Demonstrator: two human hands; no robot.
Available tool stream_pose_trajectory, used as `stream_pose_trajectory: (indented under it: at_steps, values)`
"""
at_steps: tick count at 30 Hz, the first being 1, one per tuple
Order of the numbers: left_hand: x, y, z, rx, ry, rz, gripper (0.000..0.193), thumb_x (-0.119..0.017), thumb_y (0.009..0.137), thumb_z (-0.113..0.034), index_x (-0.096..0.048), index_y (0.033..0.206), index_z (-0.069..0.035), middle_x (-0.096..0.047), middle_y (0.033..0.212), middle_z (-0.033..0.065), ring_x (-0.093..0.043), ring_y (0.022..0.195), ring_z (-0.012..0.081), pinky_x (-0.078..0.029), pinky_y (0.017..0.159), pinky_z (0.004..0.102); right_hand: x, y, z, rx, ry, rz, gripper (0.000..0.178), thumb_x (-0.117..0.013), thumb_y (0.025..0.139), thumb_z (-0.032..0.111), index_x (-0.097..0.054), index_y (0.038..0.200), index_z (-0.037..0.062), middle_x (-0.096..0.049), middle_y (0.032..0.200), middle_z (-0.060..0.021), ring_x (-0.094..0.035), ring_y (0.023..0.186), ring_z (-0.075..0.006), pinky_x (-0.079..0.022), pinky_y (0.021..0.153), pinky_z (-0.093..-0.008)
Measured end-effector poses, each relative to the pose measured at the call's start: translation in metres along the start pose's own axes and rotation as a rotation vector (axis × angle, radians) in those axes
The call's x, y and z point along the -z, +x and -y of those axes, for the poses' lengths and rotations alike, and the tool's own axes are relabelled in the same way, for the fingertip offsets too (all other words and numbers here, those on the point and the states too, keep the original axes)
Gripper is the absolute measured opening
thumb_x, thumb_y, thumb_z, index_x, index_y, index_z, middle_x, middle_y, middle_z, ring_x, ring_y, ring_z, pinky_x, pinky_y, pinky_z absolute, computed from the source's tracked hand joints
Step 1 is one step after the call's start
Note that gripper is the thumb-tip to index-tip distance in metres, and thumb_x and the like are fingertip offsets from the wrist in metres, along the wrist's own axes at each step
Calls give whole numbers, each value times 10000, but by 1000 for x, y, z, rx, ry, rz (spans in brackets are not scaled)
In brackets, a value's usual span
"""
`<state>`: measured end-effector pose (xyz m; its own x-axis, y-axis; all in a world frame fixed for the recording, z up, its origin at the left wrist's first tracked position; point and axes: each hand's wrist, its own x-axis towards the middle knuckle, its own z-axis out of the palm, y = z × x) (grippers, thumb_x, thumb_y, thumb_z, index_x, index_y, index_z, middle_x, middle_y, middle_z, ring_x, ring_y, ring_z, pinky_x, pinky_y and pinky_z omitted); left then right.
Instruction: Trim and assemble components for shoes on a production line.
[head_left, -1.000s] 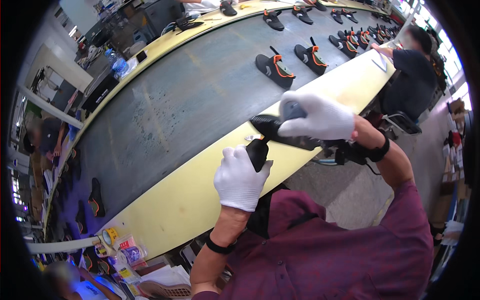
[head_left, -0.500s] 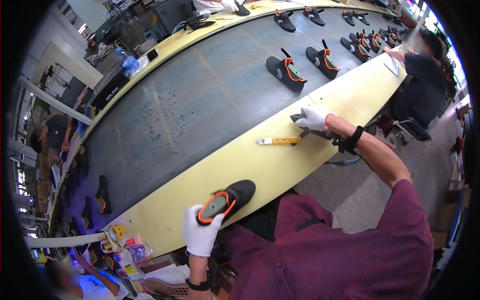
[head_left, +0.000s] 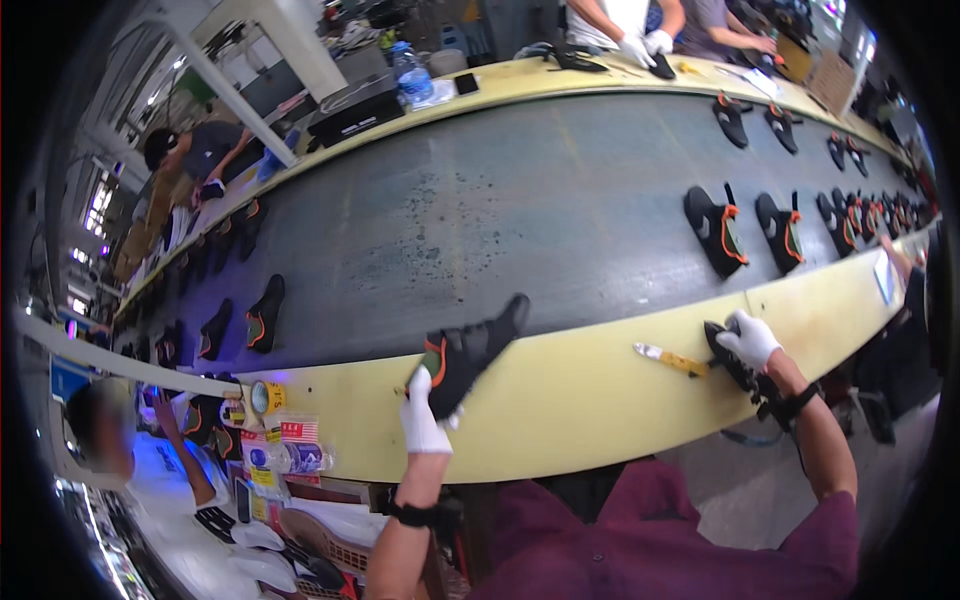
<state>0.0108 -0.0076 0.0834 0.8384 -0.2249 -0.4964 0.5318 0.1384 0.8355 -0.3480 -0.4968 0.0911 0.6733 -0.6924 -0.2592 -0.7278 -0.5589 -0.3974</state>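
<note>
My left hand (head_left: pixel 425 422), in a white glove, grips a black shoe (head_left: pixel 478 352) with an orange-edged collar and green insole by its heel. The shoe is raised and tilted, its toe pointing away and to the right, over the edge between the yellow worktop (head_left: pixel 580 380) and the grey belt. On the right, my gloved right hand (head_left: pixel 750 340) is closed over a second dark shoe (head_left: pixel 726 350) at the worktop, partly hidden by my hand and wrist. Beside it lies a slim tool (head_left: pixel 670 358) with a yellow-wrapped handle and pale end.
Several black shoes (head_left: pixel 716 232) stand on the grey conveyor belt (head_left: pixel 560 220) at right, others (head_left: pixel 265 314) at left. A yellow tape roll (head_left: pixel 267 397) and plastic bottle (head_left: pixel 300 458) sit at the worktop's left end. Co-workers (head_left: pixel 165 440) work around the belt.
My left hand has lifted the shoe off the worktop and turned it, toe toward the belt. My right hand stays on its shoe. The whole view has swung left and up.
</note>
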Motion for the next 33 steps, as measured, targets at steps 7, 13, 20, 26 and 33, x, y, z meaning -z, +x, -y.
stream_pose_trajectory:
  at_steps: [7,13,20,26,33]
  values:
    - [34,196,-31,-535,655,-178,606,-766,979,-455,-681,1260,76,-758,1199,230,-757,1026,353,-577,858,441,34,64,25,206,114,-49,399,-795,948,183,-701,1264,-41,-781,1091,-213,-789,953,-310,-621,861,-396]
    - [23,151,32,-727,922,-371,759,-794,975,-269,-450,1565,63,-542,1537,293,-545,1384,496,-466,1160,518,44,168,-96,80,-82,-160,464,-860,902,239,-696,1247,-24,-787,1106,-211,-788,1023,-318,-612,904,-402]
    - [32,84,56,-899,1450,-190,722,-764,991,-366,-500,1553,1,-508,1621,247,-406,1550,481,-277,1277,650,17,266,-65,-237,302,62,380,-882,914,334,-684,1089,61,-642,771,-5,-584,625,-122,-452,539,-337]
    - [31,179,-2,-609,1486,-582,722,-763,966,-516,-601,1482,-38,-723,1346,239,-635,1337,434,-324,1264,583,16,267,-58,-277,401,51,334,-894,882,280,-661,1010,77,-641,808,10,-596,657,-121,-472,603,-326]
    - [34,207,-2,-369,1295,-522,524,-795,941,-521,-728,1268,-117,-823,1055,152,-755,996,429,-562,889,562,-27,274,0,-323,317,5,582,-958,773,337,-640,1142,18,-719,978,-101,-704,837,-194,-570,711,-383]
